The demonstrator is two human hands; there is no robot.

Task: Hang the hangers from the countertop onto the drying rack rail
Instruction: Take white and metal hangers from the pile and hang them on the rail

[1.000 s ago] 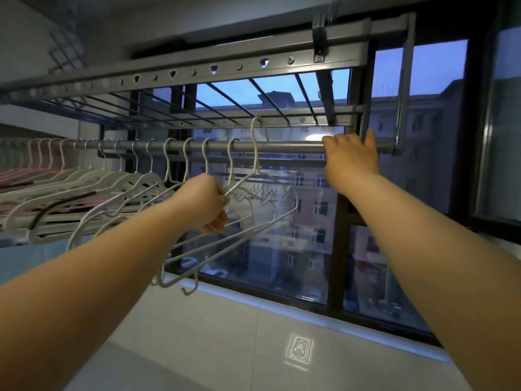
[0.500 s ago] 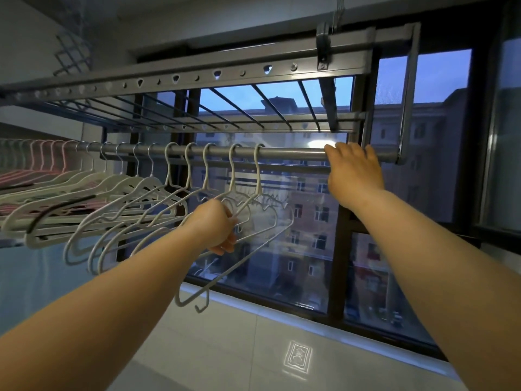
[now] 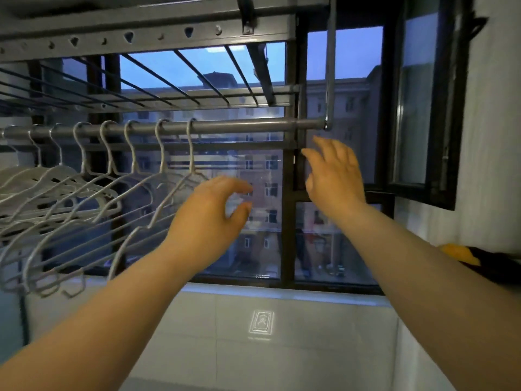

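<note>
Several white hangers (image 3: pixel 93 190) hang by their hooks from the grey drying rack rail (image 3: pixel 242 126), filling its left part. The rightmost hanger (image 3: pixel 180 190) hangs just left of my left hand (image 3: pixel 211 215). That hand is off the hangers, its fingers and thumb spread and holding nothing. My right hand (image 3: pixel 335 176) floats below the rail's right end, fingers straight and apart, touching nothing.
The rack's upper frame with slats (image 3: pixel 158 29) runs overhead. A vertical bracket (image 3: pixel 330 66) ends the rail on the right. Behind is a dark-framed window (image 3: pixel 290 221), with an opened pane (image 3: pixel 417 108) at right. White tiled wall lies below. A yellow and black object (image 3: pixel 462 253) sits at far right.
My left hand has let go of the last hanger, which now hangs on the rail. My right hand has come off the rail and dropped below it. The view has shifted right.
</note>
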